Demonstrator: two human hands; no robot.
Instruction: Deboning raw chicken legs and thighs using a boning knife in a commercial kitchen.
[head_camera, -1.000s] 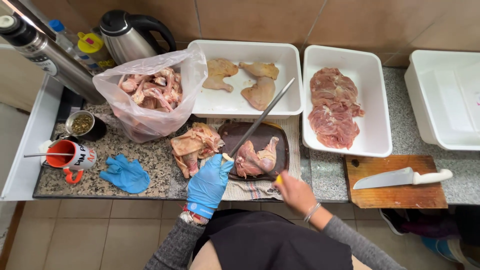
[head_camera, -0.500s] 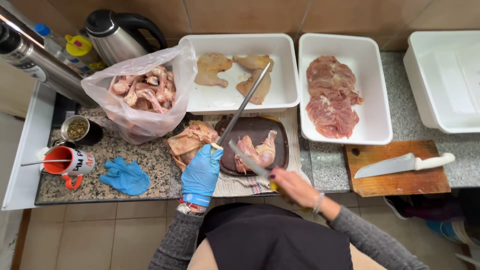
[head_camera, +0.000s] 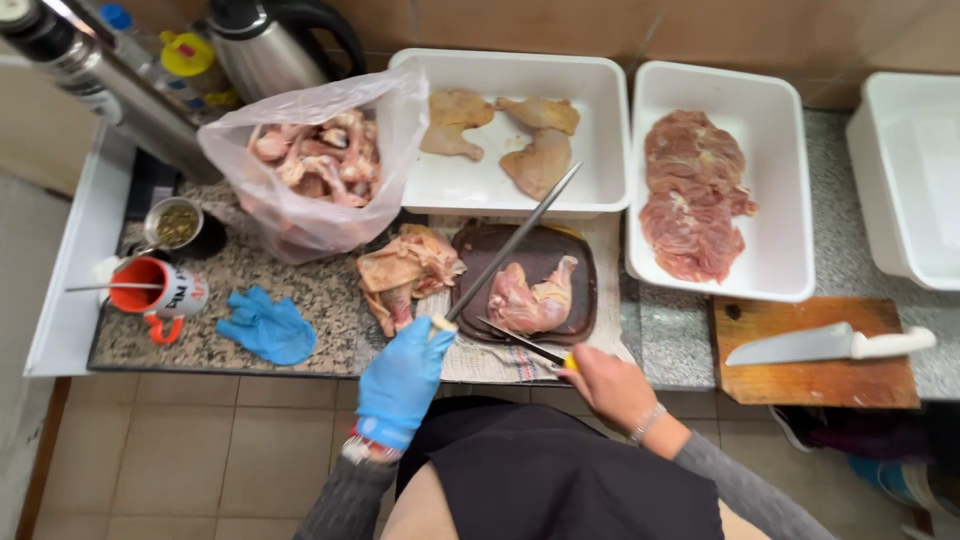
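Left hand, blue-gloved, is clamped on a sharpening steel angled to 1 o'clock. Right hand, bare, is closed on a thin knife pointing to 10 o'clock, its tip near the steel's base. Both hang over the speckled granite counter's front edge, above the dark oval board holding raw chicken.

Steel kettle, orange mug, perhaps herbs in tin
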